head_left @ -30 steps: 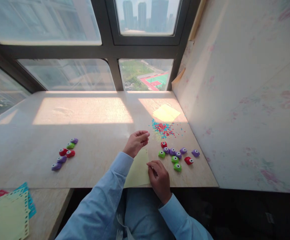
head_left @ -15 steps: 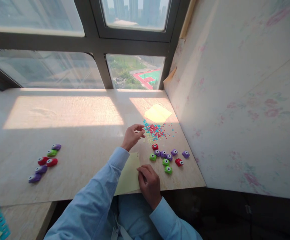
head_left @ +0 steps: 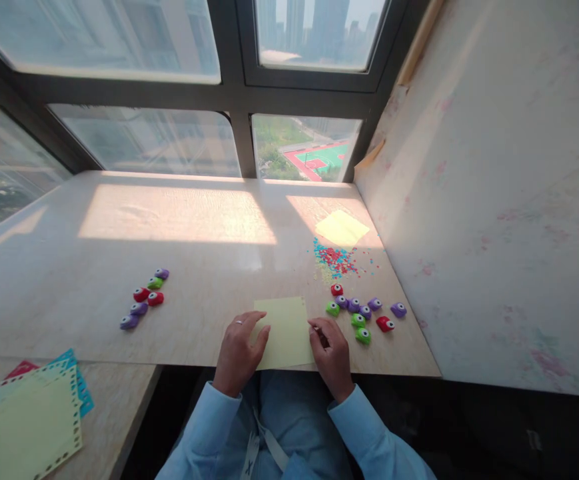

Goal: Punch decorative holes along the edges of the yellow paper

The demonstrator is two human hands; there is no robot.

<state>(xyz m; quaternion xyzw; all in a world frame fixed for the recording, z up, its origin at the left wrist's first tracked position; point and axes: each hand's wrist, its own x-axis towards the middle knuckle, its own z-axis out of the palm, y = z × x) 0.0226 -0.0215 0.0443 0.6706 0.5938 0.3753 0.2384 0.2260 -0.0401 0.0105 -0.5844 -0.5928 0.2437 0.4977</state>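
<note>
A pale yellow sheet of paper [head_left: 284,333] lies at the front edge of the table, with a few small holes by its top right corner. My left hand [head_left: 240,347] rests over the paper's left edge, thumb and fingers apart, a ring on one finger. At the right edge, my right hand [head_left: 331,353] is closed, its thumb and fingertips pinching the sheet's border. Just right of it sit several craft punches, among them a green punch [head_left: 362,335], a red punch [head_left: 384,324] and a purple punch [head_left: 398,309].
Behind the punches is a scatter of tiny red, blue and yellow paper bits [head_left: 338,260], with yellow sheets [head_left: 342,228] beyond. More punches [head_left: 138,309] stand in a row to the left. Hole-edged sheets [head_left: 29,420] lie at lower left. A papered wall [head_left: 494,233] bounds the right.
My left hand has come back from beside the paper bits down to the sheet's left edge. My right hand stays at the right edge. The view has turned left.
</note>
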